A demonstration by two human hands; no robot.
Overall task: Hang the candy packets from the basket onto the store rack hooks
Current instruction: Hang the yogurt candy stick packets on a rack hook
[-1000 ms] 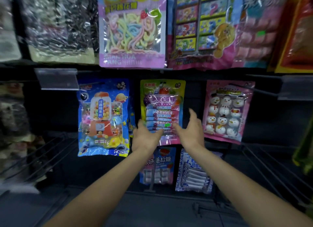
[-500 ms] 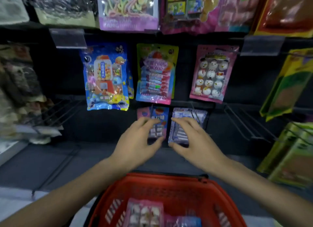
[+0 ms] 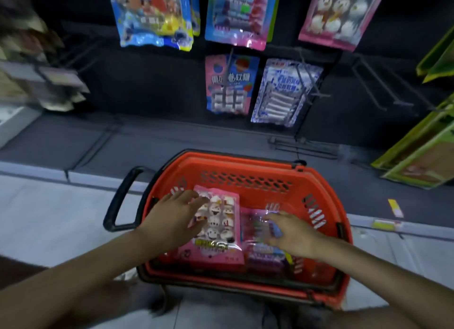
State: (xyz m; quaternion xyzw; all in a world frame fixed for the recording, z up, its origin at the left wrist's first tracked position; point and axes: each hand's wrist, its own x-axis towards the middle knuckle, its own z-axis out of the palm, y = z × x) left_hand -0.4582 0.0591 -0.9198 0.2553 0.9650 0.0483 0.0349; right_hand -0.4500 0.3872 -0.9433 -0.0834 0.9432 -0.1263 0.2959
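The left hand (image 3: pixel 172 220) lies with its fingers spread and fairly straight across the left edge of a pink packet (image 3: pixel 221 233) of smiling-face sweets, gripping nothing. The right hand (image 3: pixel 294 235) hovers over a purple packet (image 3: pixel 265 252) just beside the pink one, fingers splayed and lightly bent (blur hides whether it touches the wrapper). Both packets lie flat in the red basket (image 3: pixel 245 166), below the rack. On the rack hooks (image 3: pixel 307 80) hang a pink-blue packet (image 3: pixel 228 83) and a white-blue packet (image 3: pixel 285 92). The top edge cuts off the row above them. The shelves at left are too smeared to read.
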